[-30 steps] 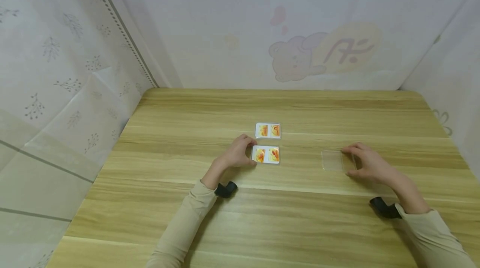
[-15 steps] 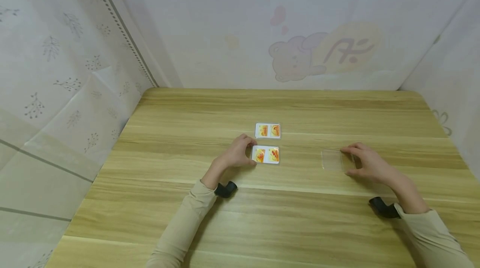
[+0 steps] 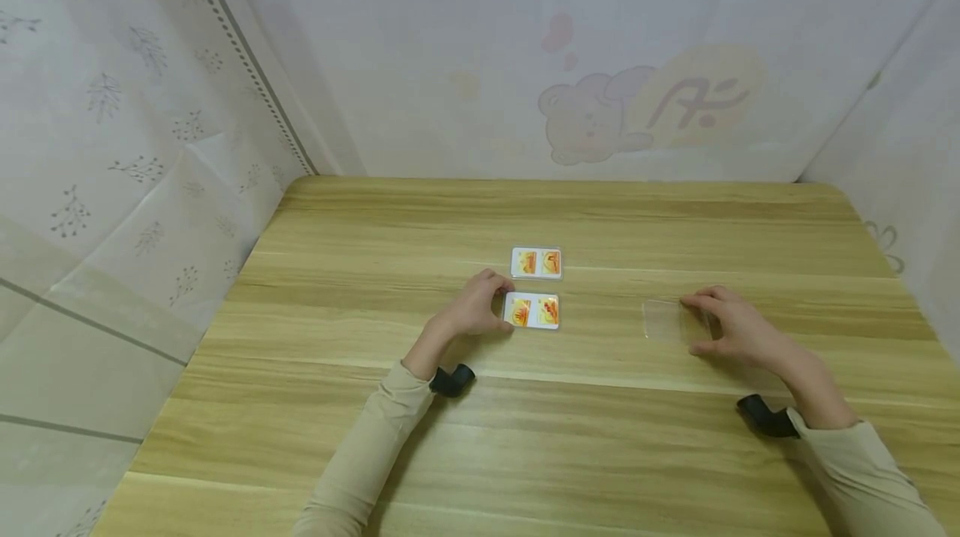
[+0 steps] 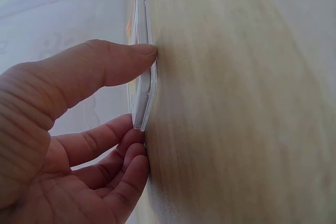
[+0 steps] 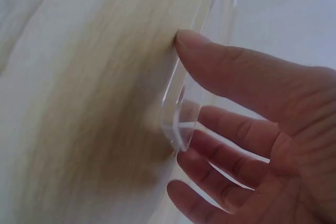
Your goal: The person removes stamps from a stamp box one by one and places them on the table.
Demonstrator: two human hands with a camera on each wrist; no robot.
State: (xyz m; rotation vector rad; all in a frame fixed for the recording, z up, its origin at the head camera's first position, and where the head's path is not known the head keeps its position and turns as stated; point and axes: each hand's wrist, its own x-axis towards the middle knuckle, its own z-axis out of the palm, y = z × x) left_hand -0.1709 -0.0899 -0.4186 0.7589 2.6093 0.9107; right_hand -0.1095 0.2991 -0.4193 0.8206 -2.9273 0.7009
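In the head view my left hand [image 3: 474,305] holds a flat clear case [image 3: 532,311] by its left end. The case carries a white card with two orange-and-yellow pictures and lies on the table. The left wrist view shows my thumb [image 4: 123,62] on one long edge of that case [image 4: 142,98], fingers at the other side. A similar pictured case [image 3: 536,263] lies just beyond it, untouched. To the right, my right hand [image 3: 738,328] pinches a transparent plastic cover [image 3: 662,320] by its right end, thumb and fingers on opposite edges. Through this cover [image 5: 185,121] the table shows.
The wood-grain table [image 3: 600,454] ends at a pale printed curtain [image 3: 420,78] at the back and sides. A black wrist mount [image 3: 452,380] sits under the left wrist, another black mount [image 3: 767,418] under the right.
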